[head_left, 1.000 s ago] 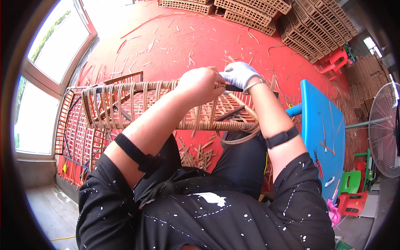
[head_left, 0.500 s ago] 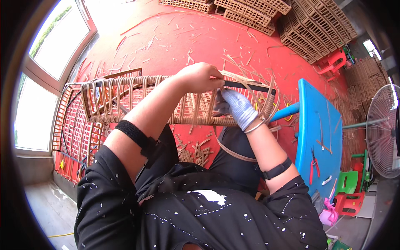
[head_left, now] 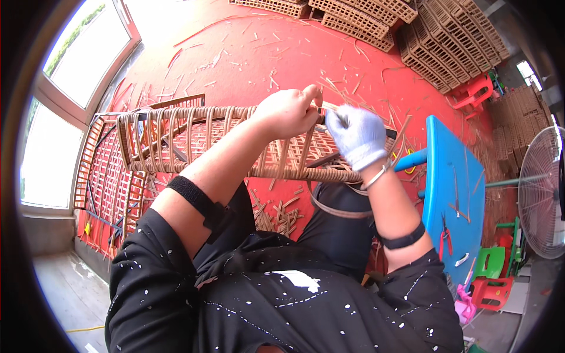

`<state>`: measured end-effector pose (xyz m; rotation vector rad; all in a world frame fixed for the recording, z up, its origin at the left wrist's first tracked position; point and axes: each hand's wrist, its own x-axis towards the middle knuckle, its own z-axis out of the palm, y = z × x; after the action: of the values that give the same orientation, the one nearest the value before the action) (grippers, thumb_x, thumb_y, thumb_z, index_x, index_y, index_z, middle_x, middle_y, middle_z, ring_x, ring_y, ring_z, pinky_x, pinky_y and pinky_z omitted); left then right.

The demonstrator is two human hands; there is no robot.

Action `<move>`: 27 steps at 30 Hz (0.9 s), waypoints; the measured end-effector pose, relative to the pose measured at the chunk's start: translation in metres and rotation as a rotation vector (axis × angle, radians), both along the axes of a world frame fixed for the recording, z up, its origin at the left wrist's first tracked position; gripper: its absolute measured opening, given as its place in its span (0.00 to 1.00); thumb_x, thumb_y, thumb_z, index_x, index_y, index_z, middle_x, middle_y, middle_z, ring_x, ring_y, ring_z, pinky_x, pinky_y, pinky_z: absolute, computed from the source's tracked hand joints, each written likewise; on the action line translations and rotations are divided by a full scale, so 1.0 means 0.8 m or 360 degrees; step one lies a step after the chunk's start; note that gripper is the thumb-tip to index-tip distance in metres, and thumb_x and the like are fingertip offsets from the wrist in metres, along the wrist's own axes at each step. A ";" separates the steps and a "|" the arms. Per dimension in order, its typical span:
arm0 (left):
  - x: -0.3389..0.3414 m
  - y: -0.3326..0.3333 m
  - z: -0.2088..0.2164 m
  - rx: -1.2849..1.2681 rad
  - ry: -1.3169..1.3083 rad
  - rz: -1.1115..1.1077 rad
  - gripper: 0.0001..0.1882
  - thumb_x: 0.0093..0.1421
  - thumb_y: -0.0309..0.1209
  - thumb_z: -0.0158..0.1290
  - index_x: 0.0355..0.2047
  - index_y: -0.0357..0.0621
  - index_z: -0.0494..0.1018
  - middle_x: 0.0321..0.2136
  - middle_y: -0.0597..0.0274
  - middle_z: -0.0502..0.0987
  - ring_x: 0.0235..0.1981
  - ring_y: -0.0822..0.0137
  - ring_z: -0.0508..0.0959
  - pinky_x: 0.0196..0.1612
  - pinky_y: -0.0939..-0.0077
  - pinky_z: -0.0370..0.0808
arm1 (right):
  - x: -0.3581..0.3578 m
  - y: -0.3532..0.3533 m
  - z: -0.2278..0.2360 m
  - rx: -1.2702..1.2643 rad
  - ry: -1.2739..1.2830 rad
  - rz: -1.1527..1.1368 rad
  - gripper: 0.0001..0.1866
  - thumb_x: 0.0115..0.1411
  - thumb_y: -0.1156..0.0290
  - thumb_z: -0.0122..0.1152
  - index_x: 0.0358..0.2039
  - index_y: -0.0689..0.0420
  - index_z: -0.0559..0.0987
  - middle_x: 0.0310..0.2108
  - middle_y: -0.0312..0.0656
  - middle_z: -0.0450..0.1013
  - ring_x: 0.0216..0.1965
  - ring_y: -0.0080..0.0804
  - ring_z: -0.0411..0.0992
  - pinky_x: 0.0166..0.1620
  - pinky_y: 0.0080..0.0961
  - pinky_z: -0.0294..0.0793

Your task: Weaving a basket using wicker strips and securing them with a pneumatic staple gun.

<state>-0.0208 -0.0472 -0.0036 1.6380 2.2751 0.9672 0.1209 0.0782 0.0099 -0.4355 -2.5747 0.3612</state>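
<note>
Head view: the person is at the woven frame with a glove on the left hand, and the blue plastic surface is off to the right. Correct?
Not quite: the head view shows the glove on the right hand; the left hand is bare. The woven frame and blue plastic surface are as you say.

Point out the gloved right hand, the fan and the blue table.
Gloved right hand (head_left: 361, 138): head view, on the glove's middle.
Fan (head_left: 540, 194): head view, on the wire grille.
Blue table (head_left: 442, 185): head view, on the bare top.
</note>
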 end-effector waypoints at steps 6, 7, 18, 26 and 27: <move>0.006 -0.004 0.001 0.0085 0.0046 0.0008 0.15 0.57 0.36 0.51 0.43 0.45 0.68 0.26 0.52 0.81 0.31 0.47 0.81 0.37 0.54 0.76 | -0.067 0.049 0.011 0.0236 -0.0675 0.0029 0.22 0.59 0.46 0.52 0.24 0.49 0.83 0.27 0.42 0.79 0.32 0.44 0.78 0.35 0.41 0.77; 0.008 -0.004 0.001 0.0116 0.0030 0.0014 0.15 0.56 0.36 0.52 0.43 0.46 0.68 0.25 0.52 0.81 0.30 0.47 0.81 0.37 0.54 0.77 | -0.077 0.057 0.009 0.0178 -0.0815 0.0062 0.22 0.60 0.45 0.51 0.25 0.48 0.83 0.28 0.43 0.79 0.34 0.44 0.78 0.37 0.41 0.76; 0.013 0.002 0.005 0.0015 -0.0016 -0.0120 0.14 0.59 0.38 0.59 0.41 0.45 0.81 0.33 0.52 0.80 0.35 0.52 0.81 0.41 0.63 0.77 | -0.088 0.083 -0.016 0.0075 -0.0900 0.0152 0.14 0.61 0.56 0.51 0.35 0.48 0.82 0.37 0.47 0.77 0.39 0.48 0.76 0.43 0.38 0.75; -0.010 0.017 -0.008 -0.0027 -0.0005 -0.0351 0.16 0.58 0.42 0.56 0.41 0.48 0.81 0.36 0.52 0.81 0.40 0.51 0.80 0.46 0.60 0.76 | 0.052 0.002 -0.047 -0.0397 0.0086 0.0134 0.10 0.58 0.65 0.63 0.37 0.56 0.79 0.32 0.45 0.76 0.25 0.39 0.75 0.33 0.33 0.77; -0.013 0.019 -0.009 -0.0094 -0.0067 -0.0338 0.17 0.58 0.42 0.56 0.42 0.48 0.81 0.36 0.52 0.81 0.40 0.51 0.80 0.46 0.61 0.77 | 0.047 -0.001 -0.061 -0.0689 0.0052 0.0051 0.15 0.59 0.62 0.62 0.42 0.58 0.78 0.33 0.46 0.77 0.26 0.38 0.76 0.33 0.33 0.77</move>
<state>-0.0310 -0.0321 -0.0110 1.7723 2.0319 0.8675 0.1586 0.0774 -0.0387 -0.5322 -2.4665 0.9365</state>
